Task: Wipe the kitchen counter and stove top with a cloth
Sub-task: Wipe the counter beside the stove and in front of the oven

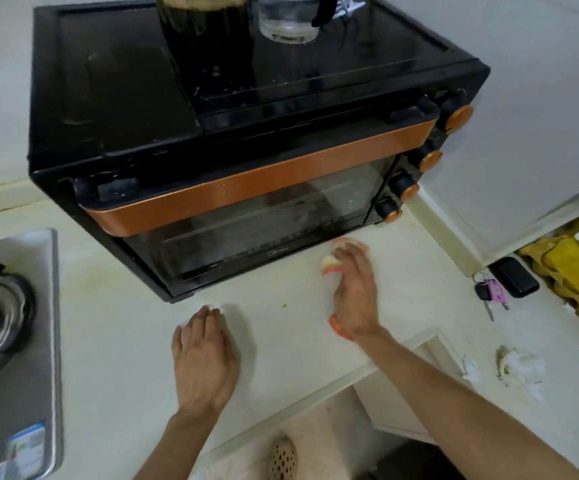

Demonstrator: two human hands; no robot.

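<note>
Nearest, left hand [205, 355] lies flat on the pale worktop [281, 334], fingers straight, a white scrap showing at its fingertips; what it is cannot be told. Right hand [353, 289] presses an orange-and-white cloth [329, 265], mostly hidden beneath the palm, fingers spread flat over it. Left, stove top [21, 341] cut off by frame. Beyond: one black oven [246, 188], four orange knobs [430, 161].
</note>
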